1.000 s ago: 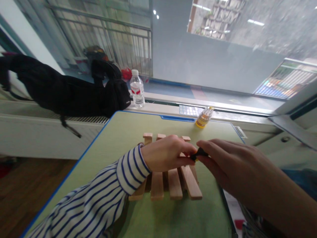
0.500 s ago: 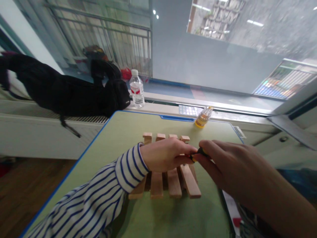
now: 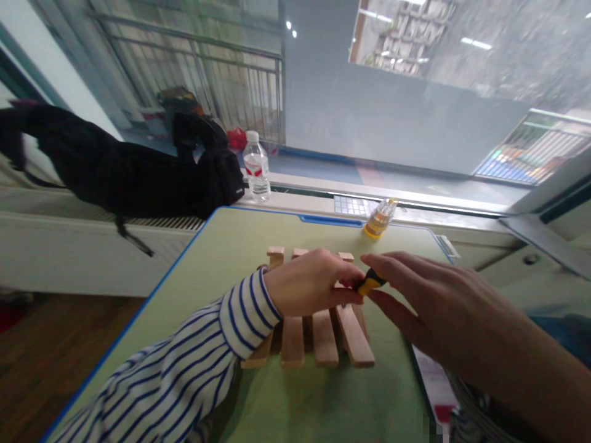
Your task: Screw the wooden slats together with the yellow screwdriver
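Since a moment ago, the fingers of the right hand (image 3: 443, 301) have spread apart a bit, and more yellow now shows on the black and yellow handle (image 3: 370, 283). It sits between the two hands, tilted, just above the right side of the wooden slats (image 3: 293, 344). The left hand (image 3: 314, 283) pinches one end of it with the thumb and finger. The right hand's thumb and first finger stand apart around the other end, and I cannot tell if they are gripping it or just touching it. A blue and white striped sleeve (image 3: 184, 357) covers the left arm and hides part of the wood. Under the hands, the slats lie side by side on a green table (image 3: 277, 406) with a blue edge. Near the far edge is a small bottle (image 3: 379, 218) with a yellow bottom. Behind the table, a water bottle (image 3: 257, 166) with a white cap stands upright by the window, right beside a black bag (image 3: 138, 172).
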A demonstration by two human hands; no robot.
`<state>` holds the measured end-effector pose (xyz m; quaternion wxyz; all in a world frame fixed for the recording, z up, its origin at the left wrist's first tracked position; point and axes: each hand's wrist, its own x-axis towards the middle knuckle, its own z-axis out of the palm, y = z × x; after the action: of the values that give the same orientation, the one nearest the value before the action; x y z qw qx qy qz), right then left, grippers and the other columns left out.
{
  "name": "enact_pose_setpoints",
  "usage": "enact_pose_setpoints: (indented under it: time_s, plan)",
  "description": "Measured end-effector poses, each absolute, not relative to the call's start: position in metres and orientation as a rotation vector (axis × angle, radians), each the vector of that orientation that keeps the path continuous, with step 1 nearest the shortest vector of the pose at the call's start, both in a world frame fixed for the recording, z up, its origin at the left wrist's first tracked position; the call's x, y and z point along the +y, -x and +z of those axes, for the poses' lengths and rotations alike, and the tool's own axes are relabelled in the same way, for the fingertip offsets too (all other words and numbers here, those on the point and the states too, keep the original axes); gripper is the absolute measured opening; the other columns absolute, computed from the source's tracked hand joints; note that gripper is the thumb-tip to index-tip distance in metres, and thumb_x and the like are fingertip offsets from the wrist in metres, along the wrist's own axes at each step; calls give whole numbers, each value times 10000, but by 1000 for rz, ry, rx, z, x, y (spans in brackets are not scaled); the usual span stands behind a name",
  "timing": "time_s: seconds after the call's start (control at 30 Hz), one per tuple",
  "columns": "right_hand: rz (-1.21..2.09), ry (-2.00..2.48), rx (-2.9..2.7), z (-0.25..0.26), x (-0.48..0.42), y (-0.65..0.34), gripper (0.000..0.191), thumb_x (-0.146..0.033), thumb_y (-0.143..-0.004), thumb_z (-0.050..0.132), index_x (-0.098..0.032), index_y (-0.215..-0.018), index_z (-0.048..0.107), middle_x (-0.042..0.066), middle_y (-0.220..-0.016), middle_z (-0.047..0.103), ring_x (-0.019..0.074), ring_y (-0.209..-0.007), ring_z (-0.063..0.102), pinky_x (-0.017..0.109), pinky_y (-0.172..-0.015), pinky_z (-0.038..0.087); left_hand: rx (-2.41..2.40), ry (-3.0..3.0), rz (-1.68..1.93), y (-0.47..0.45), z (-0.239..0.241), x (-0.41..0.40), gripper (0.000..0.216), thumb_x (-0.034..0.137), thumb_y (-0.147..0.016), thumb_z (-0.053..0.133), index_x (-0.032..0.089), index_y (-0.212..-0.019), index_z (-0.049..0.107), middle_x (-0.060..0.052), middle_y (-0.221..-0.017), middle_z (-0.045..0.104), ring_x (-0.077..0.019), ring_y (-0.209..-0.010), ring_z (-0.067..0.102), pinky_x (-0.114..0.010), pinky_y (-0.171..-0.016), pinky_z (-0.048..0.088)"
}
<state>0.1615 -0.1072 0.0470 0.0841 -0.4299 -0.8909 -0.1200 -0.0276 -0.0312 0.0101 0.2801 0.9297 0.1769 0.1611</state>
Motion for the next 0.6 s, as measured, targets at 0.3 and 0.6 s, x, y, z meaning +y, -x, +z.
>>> enact_pose_setpoints:
  time_s: [0.3, 0.6]
  plan:
    - [-340, 1336, -2695, 44, -107, -166, 298, -113, -833, 421, -187, -1116, 484, 71, -1122, 601, 169, -853, 593, 279, -589, 455, 423, -2490, 484, 27, 2, -29, 123, 219, -869, 505, 171, -942, 592, -3, -778, 606, -108, -711, 548, -216, -630, 368]
    - [-331, 1485, -2690, 50, -114, -158, 274, -69, -824, 334, -195, -942, 547, 43, -929, 624, 144, -658, 560, 301, -528, 364, 449, -2456, 354, 25, 2, -30, 171, 186, -895, 441, 166, -981, 587, -29, -845, 631, -130, -769, 583, -239, -697, 412]
